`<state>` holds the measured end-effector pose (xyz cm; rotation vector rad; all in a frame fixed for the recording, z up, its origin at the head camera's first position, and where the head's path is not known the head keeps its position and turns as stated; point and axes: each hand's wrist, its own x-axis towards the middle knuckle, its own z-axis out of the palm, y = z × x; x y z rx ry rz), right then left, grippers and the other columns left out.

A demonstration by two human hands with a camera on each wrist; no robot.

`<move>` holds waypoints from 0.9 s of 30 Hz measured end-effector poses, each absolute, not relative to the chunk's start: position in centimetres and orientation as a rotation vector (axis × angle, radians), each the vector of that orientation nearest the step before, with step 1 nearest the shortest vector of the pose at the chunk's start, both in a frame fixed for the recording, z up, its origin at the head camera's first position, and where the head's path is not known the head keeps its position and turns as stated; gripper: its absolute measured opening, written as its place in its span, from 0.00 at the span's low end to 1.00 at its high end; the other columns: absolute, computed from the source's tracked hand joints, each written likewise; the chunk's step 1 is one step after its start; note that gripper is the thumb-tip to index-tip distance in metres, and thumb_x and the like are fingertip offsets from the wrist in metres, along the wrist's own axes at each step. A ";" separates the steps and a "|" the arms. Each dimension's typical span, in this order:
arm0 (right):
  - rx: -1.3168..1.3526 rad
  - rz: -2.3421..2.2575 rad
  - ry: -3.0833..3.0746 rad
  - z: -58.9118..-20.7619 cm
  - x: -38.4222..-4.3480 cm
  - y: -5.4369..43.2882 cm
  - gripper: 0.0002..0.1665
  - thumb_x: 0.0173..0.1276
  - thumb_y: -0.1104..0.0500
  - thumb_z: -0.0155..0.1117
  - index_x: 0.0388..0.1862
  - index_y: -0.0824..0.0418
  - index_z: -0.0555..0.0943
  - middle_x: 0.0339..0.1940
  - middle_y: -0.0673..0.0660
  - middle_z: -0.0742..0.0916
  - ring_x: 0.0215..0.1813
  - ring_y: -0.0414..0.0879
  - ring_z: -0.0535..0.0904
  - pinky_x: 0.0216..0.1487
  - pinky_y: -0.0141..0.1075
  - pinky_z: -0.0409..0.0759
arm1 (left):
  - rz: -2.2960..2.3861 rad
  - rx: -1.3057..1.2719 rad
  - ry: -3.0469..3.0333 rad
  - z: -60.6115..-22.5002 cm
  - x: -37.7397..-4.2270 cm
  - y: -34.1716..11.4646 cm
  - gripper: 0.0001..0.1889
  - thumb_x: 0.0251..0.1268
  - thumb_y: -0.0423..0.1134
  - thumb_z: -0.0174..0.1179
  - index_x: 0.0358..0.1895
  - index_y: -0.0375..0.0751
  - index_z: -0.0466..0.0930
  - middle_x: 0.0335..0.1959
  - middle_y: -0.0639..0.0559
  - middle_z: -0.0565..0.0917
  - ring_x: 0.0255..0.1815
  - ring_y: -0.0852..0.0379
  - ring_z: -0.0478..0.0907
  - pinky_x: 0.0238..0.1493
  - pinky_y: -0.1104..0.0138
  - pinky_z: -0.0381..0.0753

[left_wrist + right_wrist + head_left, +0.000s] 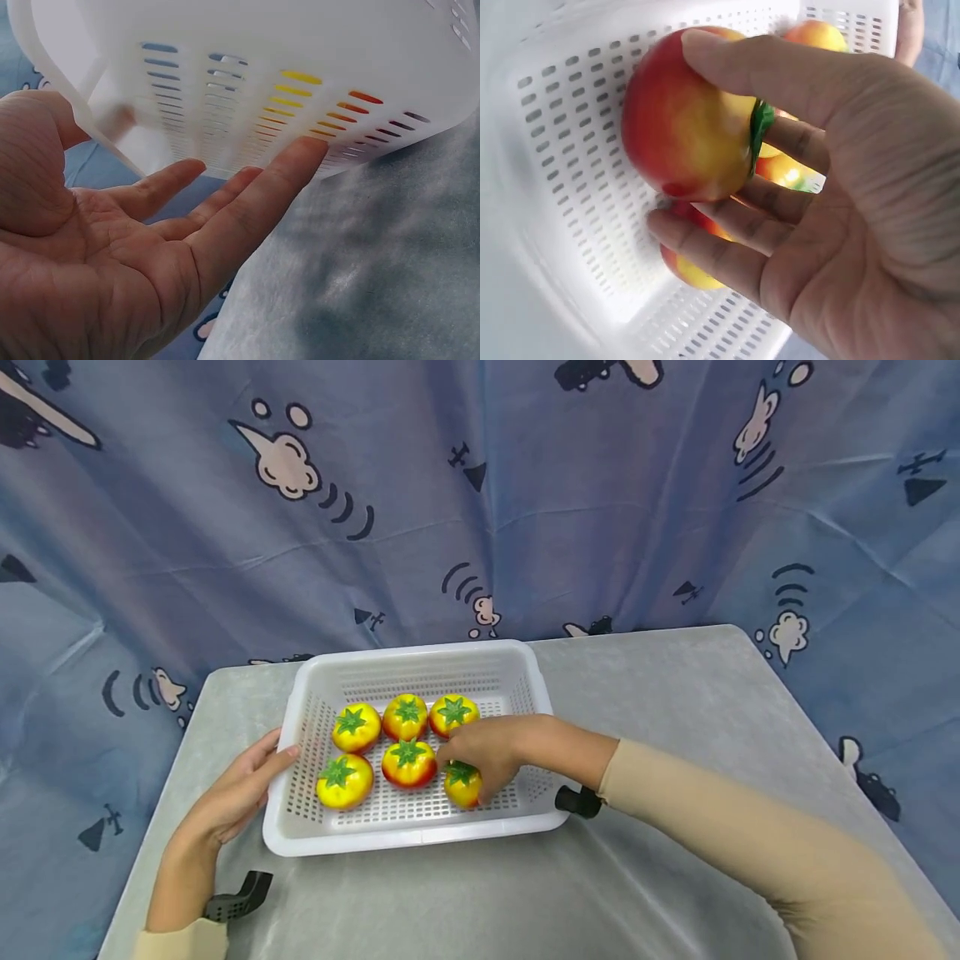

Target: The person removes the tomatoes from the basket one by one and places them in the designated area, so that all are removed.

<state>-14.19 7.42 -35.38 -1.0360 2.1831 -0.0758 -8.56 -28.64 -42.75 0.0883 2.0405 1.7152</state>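
Observation:
A white plastic basket with slotted walls holds several yellow-and-red tomatoes, artificial-looking, with green star-shaped tops. My right hand reaches in at the right and grips the front-right tomato. In the right wrist view, the thumb lies on one side of this tomato and the fingers curl round the other. Nearest to it are the front-middle tomato and the back-right tomato. My left hand holds the basket's left side, thumb over the rim and fingers against the outer wall.
The basket stands on a grey cloth-covered table. A blue patterned curtain hangs behind the table's back edge. Two more tomatoes sit at the basket's left, and another tomato lies back in the middle.

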 end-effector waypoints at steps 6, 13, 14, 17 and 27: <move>-1.021 -0.134 2.238 -34.4 -14.2 8.3 0.40 0.63 0.57 0.81 0.74 0.53 0.77 0.71 0.54 0.80 0.64 0.47 0.78 0.76 0.46 0.77 | 1.721 0.106 2.019 -42.8 -8.6 -28.8 0.38 0.89 0.50 0.43 0.88 0.40 0.35 0.79 0.18 0.58 0.56 0.61 0.86 0.52 0.55 0.91; -1.057 -0.203 2.285 -34.1 -14.0 8.8 0.38 0.66 0.55 0.80 0.74 0.56 0.77 0.67 0.55 0.81 0.62 0.47 0.79 0.75 0.44 0.77 | 1.713 0.088 2.022 -42.8 -8.3 -29.0 0.38 0.90 0.50 0.42 0.88 0.40 0.35 0.79 0.19 0.58 0.55 0.62 0.87 0.51 0.55 0.91; -1.061 -0.208 2.288 -34.1 -14.0 8.8 0.38 0.66 0.55 0.80 0.74 0.56 0.77 0.67 0.55 0.82 0.62 0.47 0.79 0.75 0.44 0.77 | 1.713 0.090 2.024 -42.8 -8.2 -29.0 0.38 0.90 0.50 0.42 0.88 0.40 0.34 0.79 0.19 0.58 0.55 0.62 0.87 0.51 0.55 0.91; -1.057 -0.216 2.297 -34.0 -14.0 8.9 0.39 0.67 0.54 0.79 0.75 0.56 0.76 0.68 0.56 0.81 0.63 0.47 0.79 0.76 0.44 0.77 | 1.713 0.102 2.032 -42.9 -8.2 -28.9 0.38 0.90 0.49 0.42 0.88 0.40 0.35 0.79 0.19 0.58 0.55 0.62 0.86 0.51 0.55 0.91; -1.052 -0.251 2.340 -33.9 -13.8 9.1 0.39 0.67 0.54 0.79 0.75 0.54 0.77 0.70 0.55 0.81 0.65 0.47 0.79 0.76 0.43 0.77 | 1.699 0.092 2.046 -42.6 -8.4 -28.6 0.38 0.89 0.50 0.42 0.88 0.40 0.35 0.79 0.20 0.58 0.55 0.63 0.86 0.52 0.57 0.90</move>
